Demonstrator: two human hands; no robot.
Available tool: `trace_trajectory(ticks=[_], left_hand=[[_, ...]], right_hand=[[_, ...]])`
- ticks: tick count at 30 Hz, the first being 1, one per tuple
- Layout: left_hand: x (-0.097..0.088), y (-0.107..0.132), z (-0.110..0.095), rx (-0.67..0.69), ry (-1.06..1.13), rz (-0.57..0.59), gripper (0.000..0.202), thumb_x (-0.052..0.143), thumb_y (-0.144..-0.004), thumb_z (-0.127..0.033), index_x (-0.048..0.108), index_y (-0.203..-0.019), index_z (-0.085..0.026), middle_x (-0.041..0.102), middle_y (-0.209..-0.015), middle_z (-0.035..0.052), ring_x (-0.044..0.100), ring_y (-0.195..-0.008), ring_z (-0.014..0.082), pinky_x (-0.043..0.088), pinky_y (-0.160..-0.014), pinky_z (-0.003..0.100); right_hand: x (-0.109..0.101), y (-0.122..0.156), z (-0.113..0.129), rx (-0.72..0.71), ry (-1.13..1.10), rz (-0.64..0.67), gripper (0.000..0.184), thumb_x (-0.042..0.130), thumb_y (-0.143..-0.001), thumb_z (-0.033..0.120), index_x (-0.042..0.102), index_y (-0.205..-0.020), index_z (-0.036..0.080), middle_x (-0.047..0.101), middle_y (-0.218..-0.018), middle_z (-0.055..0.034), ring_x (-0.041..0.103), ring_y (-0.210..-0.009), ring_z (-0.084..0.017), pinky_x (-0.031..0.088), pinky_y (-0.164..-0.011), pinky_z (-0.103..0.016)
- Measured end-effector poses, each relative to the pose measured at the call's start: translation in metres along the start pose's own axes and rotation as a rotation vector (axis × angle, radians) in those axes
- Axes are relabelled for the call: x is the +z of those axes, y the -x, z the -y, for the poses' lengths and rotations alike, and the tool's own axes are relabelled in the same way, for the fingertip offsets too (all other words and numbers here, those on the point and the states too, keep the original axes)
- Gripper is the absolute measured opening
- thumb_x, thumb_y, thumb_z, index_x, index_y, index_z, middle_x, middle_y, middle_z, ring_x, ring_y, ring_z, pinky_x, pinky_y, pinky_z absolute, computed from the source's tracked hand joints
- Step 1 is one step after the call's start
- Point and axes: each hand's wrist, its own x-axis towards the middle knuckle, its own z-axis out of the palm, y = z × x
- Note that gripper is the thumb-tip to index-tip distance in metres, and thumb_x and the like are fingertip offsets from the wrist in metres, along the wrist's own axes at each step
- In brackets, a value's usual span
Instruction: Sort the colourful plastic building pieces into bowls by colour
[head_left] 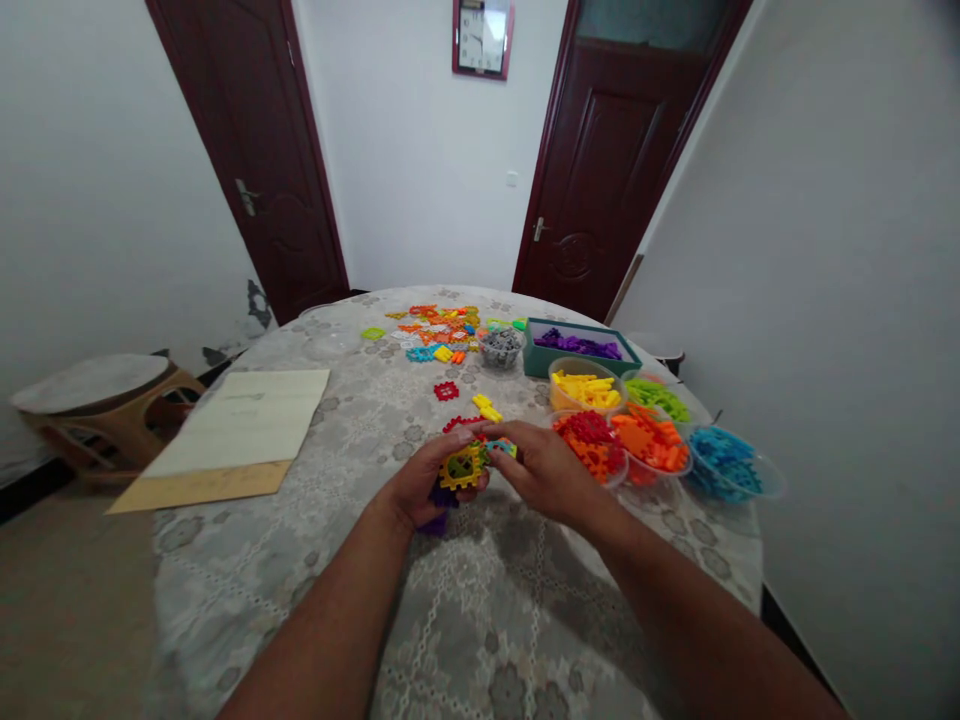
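Observation:
My left hand (420, 478) is closed around a joined bunch of plastic building pieces. A square yellow notched piece (460, 467) faces me, with green inside its frame. Purple pieces (435, 522) hang below the left palm. My right hand (544, 465) meets the bunch from the right, its fingers bent over a small light-blue and yellow piece (501, 448); whether that is joined to the bunch I cannot tell. Just behind the hands a red notched piece (463, 424) is partly covered by the fingers. Two yellow pieces (487, 407) and a red square frame (446, 391) lie beyond.
Round tubs at right hold yellow (585, 390), red (589, 445), orange (649, 440), green (656, 398) and blue pieces (724, 465). A green box (536, 360) holds purple ones; a grey-filled tub (501, 347) stands beside it. Loose pieces (442, 325) spread behind. Paper (240, 420) lies left.

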Motion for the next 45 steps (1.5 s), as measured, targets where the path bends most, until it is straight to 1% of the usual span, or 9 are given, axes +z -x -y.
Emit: trace_trajectory(ticks=[5,9,13,17,22,27,34,39,45], left_hand=[[0.000,-0.001,0.002,-0.022,-0.037,0.022,0.045,0.077,-0.088,-0.043,0.073,-0.122,-0.014,0.072,-0.085,0.0100,0.067,-0.064,0.0176,0.038,-0.046,0.020],[0.000,0.000,-0.001,-0.029,-0.036,0.018,0.042,0.076,-0.089,-0.042,0.073,-0.120,-0.013,0.074,-0.088,0.0134,0.068,-0.064,0.0178,0.041,-0.046,0.021],[-0.002,-0.001,-0.008,-0.035,0.003,-0.049,0.045,0.075,-0.090,-0.037,0.071,-0.127,-0.012,0.076,-0.101,0.0171,0.068,-0.067,0.0172,0.045,-0.047,0.022],[0.000,-0.004,-0.011,-0.008,0.052,-0.152,0.041,0.073,-0.092,-0.039,0.072,-0.121,-0.010,0.074,-0.095,0.0154,0.069,-0.068,0.0185,0.045,-0.046,0.022],[0.004,-0.006,-0.010,0.000,0.067,-0.216,0.043,0.069,-0.096,-0.045,0.071,-0.119,-0.009,0.073,-0.092,0.0141,0.068,-0.066,0.0186,0.044,-0.043,0.022],[0.003,-0.007,-0.009,0.003,0.059,-0.201,0.045,0.066,-0.098,-0.045,0.069,-0.124,-0.009,0.073,-0.098,0.0158,0.067,-0.067,0.0180,0.044,-0.043,0.021],[0.001,-0.009,-0.006,-0.001,0.030,-0.247,0.046,0.068,-0.097,-0.048,0.069,-0.125,-0.011,0.074,-0.099,0.0148,0.072,-0.070,0.0193,0.046,-0.043,0.021],[0.006,-0.008,-0.004,-0.028,0.020,-0.247,0.050,0.065,-0.098,-0.056,0.071,-0.124,-0.014,0.075,-0.102,0.0136,0.074,-0.072,0.0189,0.045,-0.043,0.020],[0.008,-0.006,0.001,0.013,0.035,-0.203,0.051,0.073,-0.091,-0.061,0.072,-0.118,-0.018,0.075,-0.096,0.0085,0.069,-0.066,0.0136,0.049,-0.048,0.020]], right_hand=[[0.014,-0.003,0.003,0.013,-0.060,0.026,0.041,0.061,-0.095,0.011,0.069,-0.132,0.027,0.078,-0.118,-0.0029,0.072,-0.113,-0.020,0.052,-0.104,-0.036],[0.003,-0.002,-0.002,0.100,-0.058,-0.088,0.028,0.061,-0.094,0.015,0.074,-0.117,0.024,0.079,-0.105,-0.0019,0.073,-0.095,-0.018,0.054,-0.091,-0.031],[-0.041,0.000,-0.027,0.197,0.098,-0.292,0.020,0.062,-0.096,0.024,0.073,-0.112,0.023,0.078,-0.095,-0.0024,0.069,-0.078,-0.017,0.053,-0.078,-0.030],[-0.109,-0.003,-0.078,0.220,0.465,-0.495,0.022,0.058,-0.093,0.019,0.074,-0.109,0.019,0.077,-0.106,-0.0082,0.069,-0.094,-0.021,0.051,-0.094,-0.034],[-0.171,-0.014,-0.153,0.563,0.834,-0.432,0.032,0.052,-0.095,0.015,0.074,-0.118,0.013,0.074,-0.120,-0.0156,0.067,-0.109,-0.024,0.046,-0.101,-0.033],[-0.183,-0.010,-0.189,0.682,0.848,-0.400,0.034,0.055,-0.092,0.009,0.077,-0.117,0.009,0.076,-0.115,-0.0194,0.069,-0.104,-0.025,0.048,-0.092,-0.031],[-0.157,0.003,-0.158,0.530,0.806,-0.453,0.034,0.049,-0.098,0.016,0.076,-0.118,0.012,0.076,-0.119,-0.0163,0.070,-0.111,-0.027,0.049,-0.101,-0.036],[-0.084,0.016,-0.073,0.081,0.429,-0.402,0.020,0.059,-0.098,0.026,0.075,-0.109,0.020,0.078,-0.110,-0.0100,0.072,-0.099,-0.025,0.055,-0.092,-0.039],[0.009,0.012,-0.004,-0.103,0.154,-0.134,0.038,0.064,-0.100,0.028,0.064,-0.138,0.022,0.073,-0.128,-0.0128,0.068,-0.119,-0.027,0.054,-0.105,-0.047]])
